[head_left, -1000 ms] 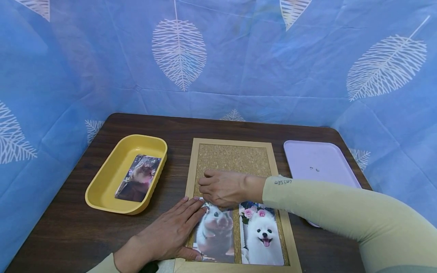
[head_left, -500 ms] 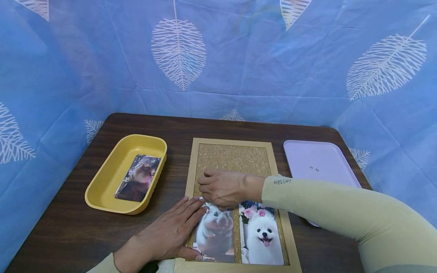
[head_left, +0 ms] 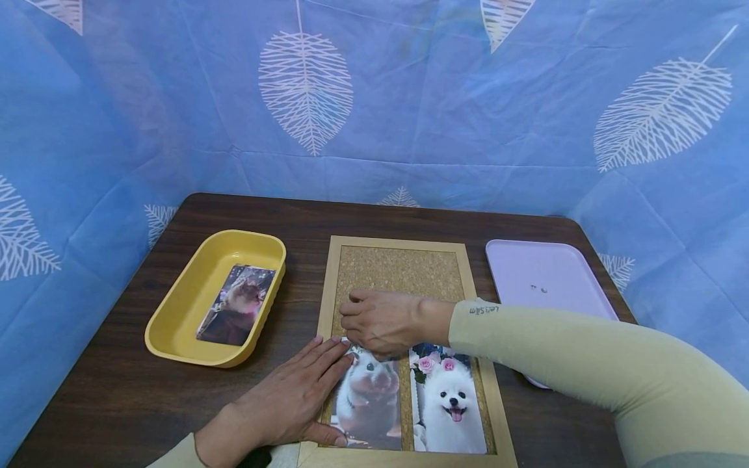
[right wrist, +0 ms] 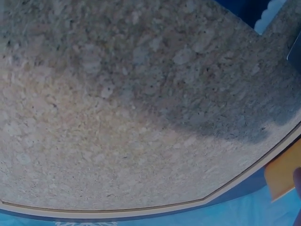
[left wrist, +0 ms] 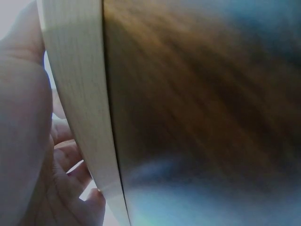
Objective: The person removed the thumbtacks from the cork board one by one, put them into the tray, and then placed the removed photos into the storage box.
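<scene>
Two hands are at work on a cork board (head_left: pixel 404 270) with a wooden edge, which lies flat on the brown table (head_left: pixel 105 403). The left hand (head_left: pixel 298 390) is spread out, with its fingers nearly straight. It grabs nothing. Its fingertips touch the top corner of the hamster picture (head_left: pixel 368 406) and its thumb is by the bottom corner, maybe so the picture can't slide. That picture lies on the cork, at the near left.

The right hand (head_left: pixel 383 322) is bent in at the picture's top edge. Its fingertips are hidden, so I can't tell how tightly they close or if they have a pin.

The dog picture (head_left: pixel 453 413) sits beside the hamster, with a strip of cork between them. A yellow tray (head_left: pixel 166 305) on the left holds another picture (head_left: pixel 236 309). A purple tray (head_left: pixel 550 266) on the right holds tiny bits (head_left: pixel 543 291), perhaps to have them close to the right hand.
</scene>
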### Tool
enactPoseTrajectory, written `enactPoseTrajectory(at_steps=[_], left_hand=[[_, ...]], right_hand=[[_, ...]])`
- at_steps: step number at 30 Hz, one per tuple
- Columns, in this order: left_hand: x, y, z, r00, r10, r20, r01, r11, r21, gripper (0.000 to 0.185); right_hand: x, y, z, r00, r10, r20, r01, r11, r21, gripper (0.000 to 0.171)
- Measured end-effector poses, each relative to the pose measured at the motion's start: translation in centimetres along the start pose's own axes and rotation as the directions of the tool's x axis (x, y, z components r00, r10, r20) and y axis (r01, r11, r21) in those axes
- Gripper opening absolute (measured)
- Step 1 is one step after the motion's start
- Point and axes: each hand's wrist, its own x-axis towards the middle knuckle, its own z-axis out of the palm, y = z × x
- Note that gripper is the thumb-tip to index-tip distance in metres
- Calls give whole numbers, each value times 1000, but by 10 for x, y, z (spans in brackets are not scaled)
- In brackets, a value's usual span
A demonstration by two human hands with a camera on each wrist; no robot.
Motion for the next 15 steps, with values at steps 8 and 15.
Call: enactPoseTrajectory(at_steps=[8, 15], left_hand=[[0, 0, -1, 1000, 1, 6, -1, 1000, 0, 113], [-1, 0, 0, 1000, 10, -21, -10, 1000, 13, 112]], right_hand=[[0, 0, 2, 1000, -16, -24, 16, 1000, -15, 35], [0, 0, 3, 999, -20, -29, 20, 1000, -24, 33]])
